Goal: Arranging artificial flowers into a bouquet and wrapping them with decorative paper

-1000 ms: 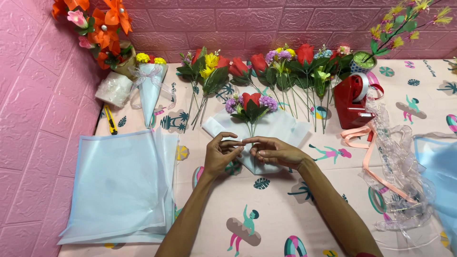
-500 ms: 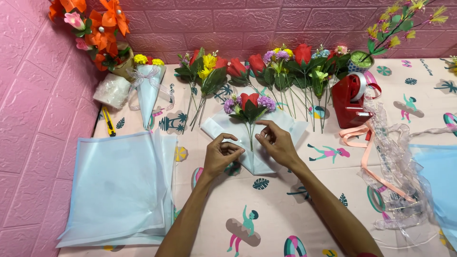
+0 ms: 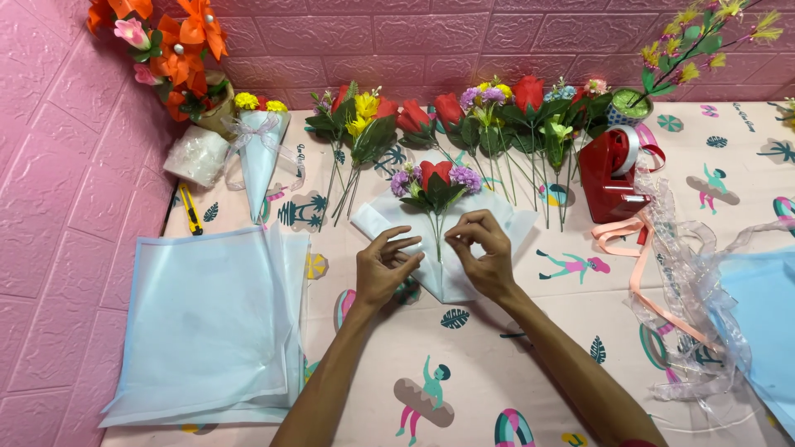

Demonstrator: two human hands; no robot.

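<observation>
Pale blue wrapping sheet (image 3: 447,248) lies on the worktop (image 3: 530,356) with a small posy (image 3: 436,186) on it — red bloom, purple ones either side. Left hand (image 3: 383,269) and right hand (image 3: 483,252) rest on the sheet, either side of the posy's stems, fingers pinched narrow; whether they grip paper or stem is hard to make out. Right of the posy, a red tape dispenser (image 3: 609,174) — another blue sheet (image 3: 766,331) beyond it is cut off.

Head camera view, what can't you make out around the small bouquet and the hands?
- Lower stems of the small bouquet: covered by the left hand and right hand.
- Anything pinched in the fingertips: too small.
- Blue sheet: cut off by the right edge.
- Orange flowers: cropped at the top.
</observation>
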